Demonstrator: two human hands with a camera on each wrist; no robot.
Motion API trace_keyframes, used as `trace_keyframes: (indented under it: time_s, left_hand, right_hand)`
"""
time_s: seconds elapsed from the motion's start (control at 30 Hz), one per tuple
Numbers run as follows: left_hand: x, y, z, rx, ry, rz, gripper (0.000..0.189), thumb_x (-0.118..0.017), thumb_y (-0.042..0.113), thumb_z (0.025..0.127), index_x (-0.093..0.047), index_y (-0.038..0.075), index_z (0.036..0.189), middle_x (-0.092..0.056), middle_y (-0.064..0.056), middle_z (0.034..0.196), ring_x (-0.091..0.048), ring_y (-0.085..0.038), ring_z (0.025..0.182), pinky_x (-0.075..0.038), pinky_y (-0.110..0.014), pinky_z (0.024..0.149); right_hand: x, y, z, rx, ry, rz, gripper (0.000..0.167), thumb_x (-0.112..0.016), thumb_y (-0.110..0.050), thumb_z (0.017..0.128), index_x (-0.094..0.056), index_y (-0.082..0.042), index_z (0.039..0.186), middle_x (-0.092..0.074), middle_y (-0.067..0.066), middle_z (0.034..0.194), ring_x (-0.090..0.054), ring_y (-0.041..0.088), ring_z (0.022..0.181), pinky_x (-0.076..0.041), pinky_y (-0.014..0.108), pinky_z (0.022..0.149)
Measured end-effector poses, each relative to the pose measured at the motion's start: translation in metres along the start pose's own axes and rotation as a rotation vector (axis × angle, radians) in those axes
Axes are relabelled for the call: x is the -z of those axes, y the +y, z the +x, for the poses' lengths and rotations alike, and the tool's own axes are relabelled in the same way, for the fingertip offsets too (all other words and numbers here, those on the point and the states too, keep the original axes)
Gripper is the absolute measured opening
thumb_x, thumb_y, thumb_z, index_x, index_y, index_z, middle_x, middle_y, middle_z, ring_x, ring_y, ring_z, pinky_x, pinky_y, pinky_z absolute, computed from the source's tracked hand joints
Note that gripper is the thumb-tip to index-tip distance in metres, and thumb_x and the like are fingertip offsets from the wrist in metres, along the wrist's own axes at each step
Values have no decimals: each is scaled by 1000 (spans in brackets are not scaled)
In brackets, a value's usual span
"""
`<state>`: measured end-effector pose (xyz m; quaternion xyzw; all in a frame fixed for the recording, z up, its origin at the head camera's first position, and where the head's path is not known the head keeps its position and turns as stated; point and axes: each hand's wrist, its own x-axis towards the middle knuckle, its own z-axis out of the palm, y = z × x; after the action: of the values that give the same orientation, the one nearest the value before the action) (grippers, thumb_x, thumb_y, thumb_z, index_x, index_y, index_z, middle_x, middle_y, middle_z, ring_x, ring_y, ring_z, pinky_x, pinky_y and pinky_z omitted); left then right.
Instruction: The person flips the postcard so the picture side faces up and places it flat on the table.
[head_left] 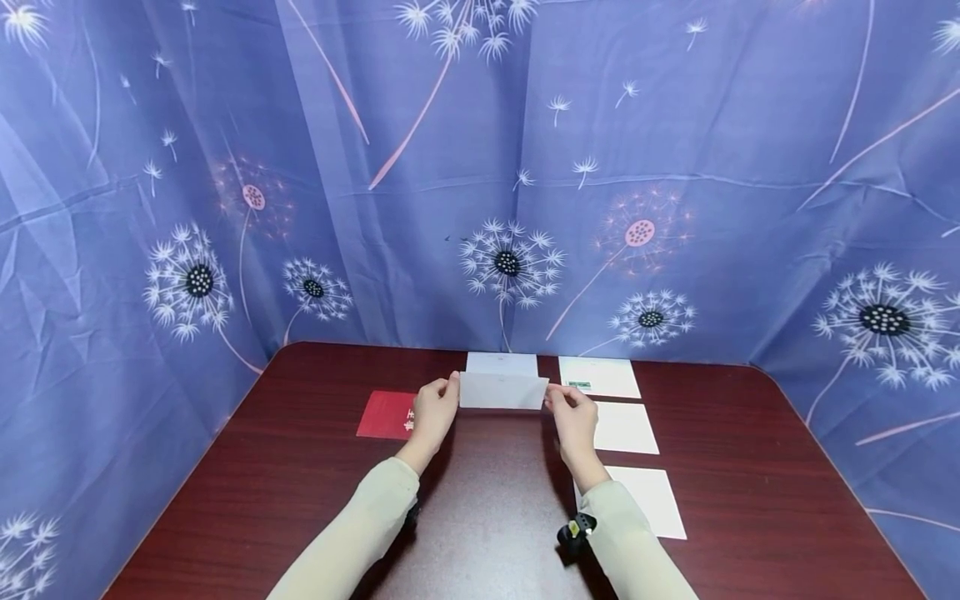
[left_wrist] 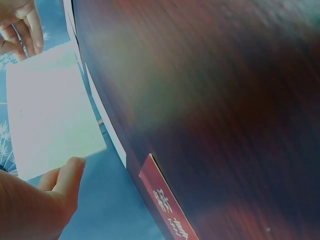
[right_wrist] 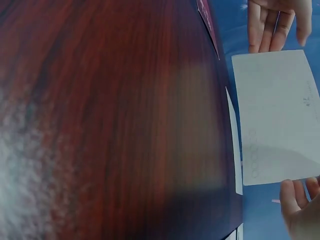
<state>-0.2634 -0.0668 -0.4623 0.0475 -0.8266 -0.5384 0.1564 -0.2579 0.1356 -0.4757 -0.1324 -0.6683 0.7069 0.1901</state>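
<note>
A white card [head_left: 504, 392] is held up off the table, tilted with one face toward me. Its left edge is pinched by my left hand [head_left: 435, 410], and its right edge by my right hand [head_left: 574, 421]. In the right wrist view the card [right_wrist: 275, 120] carries a faint row of small boxes along one short side and tiny print near the opposite side. Seen from the left wrist, the card [left_wrist: 55, 115] looks pale and washed out. Directly behind it, another white card [head_left: 501, 363] lies flat, partly hidden.
A red card [head_left: 384, 414] with white characters lies beside my left hand. Along the right, a white card with a green patch [head_left: 578, 385] and two plain white cards [head_left: 628, 427] form a column, partly under my right arm. A blue dandelion-print curtain [head_left: 420, 275] hangs behind the dark wooden table [head_left: 750, 500].
</note>
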Motion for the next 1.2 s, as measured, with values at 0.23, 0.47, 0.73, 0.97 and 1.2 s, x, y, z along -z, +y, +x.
trace_keyframes:
  time_s: [0.23, 0.47, 0.73, 0.97, 1.2]
  left_hand:
    - [-1, 0, 1, 44, 0, -65, 48, -54, 35, 97, -62, -2, 67, -50, 0, 56, -46, -16, 59, -38, -29, 57]
    - [-1, -2, 0, 37, 13, -48, 26, -66, 22, 88, -73, -1, 76, -64, -5, 65, -51, -14, 63, -43, -28, 59]
    - [4, -1, -2, 51, -79, -61, 20, -70, 0, 75, -72, -5, 95, -72, -16, 86, -70, -26, 81, -56, -36, 72]
    - [1, -8, 1, 48, -119, -24, 29, -67, -6, 73, -69, -5, 102, -72, -18, 90, -70, -27, 86, -56, -35, 75]
    - [-1, -10, 1, 87, -163, -5, 37, -67, -9, 73, -67, -8, 110, -69, -17, 93, -68, -25, 86, -55, -34, 76]
  right_hand:
    - [-2, -2, -1, -36, 1, 73, 33, -51, -10, 97, -62, 20, 104, -68, 27, 100, -71, 17, 82, -54, 28, 80]
    - [0, -1, -2, -4, 30, 18, 30, -58, -10, 94, -64, 18, 85, -71, 22, 93, -65, 1, 68, -55, 30, 78]
    - [-1, 0, -4, 54, 43, -214, 15, -76, -5, 80, -74, 4, 91, -72, 14, 89, -57, 1, 71, -44, 10, 62]
    - [-4, 3, -6, 99, 17, -228, 20, -72, 8, 77, -73, 6, 97, -71, 20, 90, -57, -4, 64, -45, 9, 60]
    - [-6, 5, -7, 79, -11, -274, 28, -67, 13, 77, -69, 9, 104, -69, 24, 93, -65, 9, 71, -46, 8, 62]
